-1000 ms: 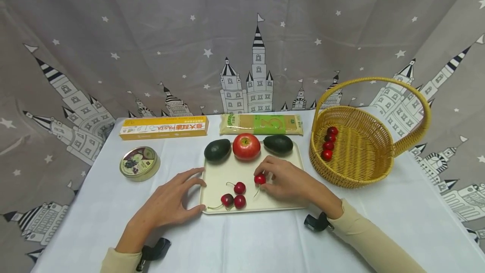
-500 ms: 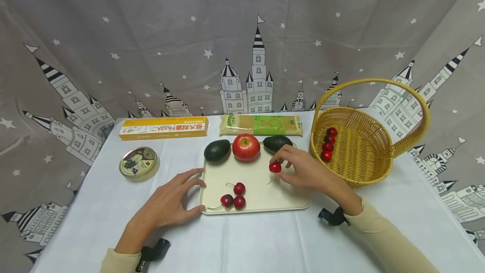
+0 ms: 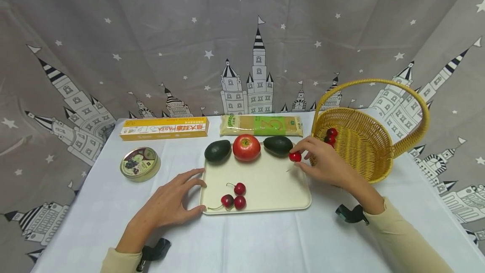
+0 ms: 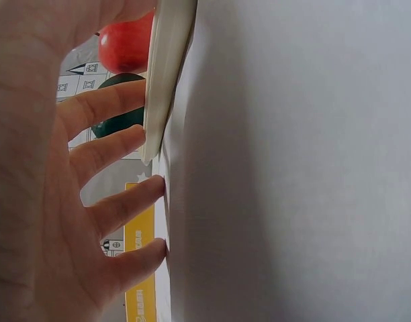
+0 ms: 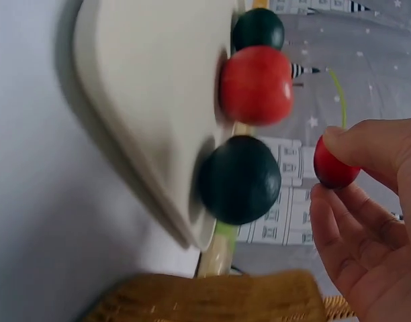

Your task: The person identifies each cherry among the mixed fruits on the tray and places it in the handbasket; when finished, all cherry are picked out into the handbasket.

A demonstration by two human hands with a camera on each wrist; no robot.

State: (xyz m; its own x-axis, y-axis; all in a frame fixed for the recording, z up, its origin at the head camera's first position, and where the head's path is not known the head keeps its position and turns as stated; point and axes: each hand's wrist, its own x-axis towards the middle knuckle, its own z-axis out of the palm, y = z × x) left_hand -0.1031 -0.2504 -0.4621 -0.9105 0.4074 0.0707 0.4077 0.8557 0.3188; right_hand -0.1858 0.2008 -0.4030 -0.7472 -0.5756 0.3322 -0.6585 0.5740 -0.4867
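My right hand (image 3: 327,162) pinches a red cherry (image 3: 295,156) by its fruit, over the right edge of the cream tray (image 3: 276,193) and beside the wicker basket (image 3: 352,113). In the right wrist view the cherry (image 5: 334,164) sits between thumb and fingertips, its green stem pointing up, clear of the tray. My left hand (image 3: 170,205) rests at the tray's left edge with fingers spread and touching the rim. On the tray lie three cherries (image 3: 239,202) near the front, and two avocados (image 3: 217,151) flank a red tomato-like fruit (image 3: 246,147) along the back.
Inside the basket, cherries (image 3: 331,132) line the left side, partly hidden by my right hand; its tall handle (image 3: 373,80) arches above. Behind the tray lie a pasta packet (image 3: 261,125) and a yellow pasta box (image 3: 164,128). A round tin (image 3: 139,163) stands at left.
My right hand has carried the pinched cherry up and rightward from the middle of the tray toward the basket. The left hand has stayed at the tray's edge.
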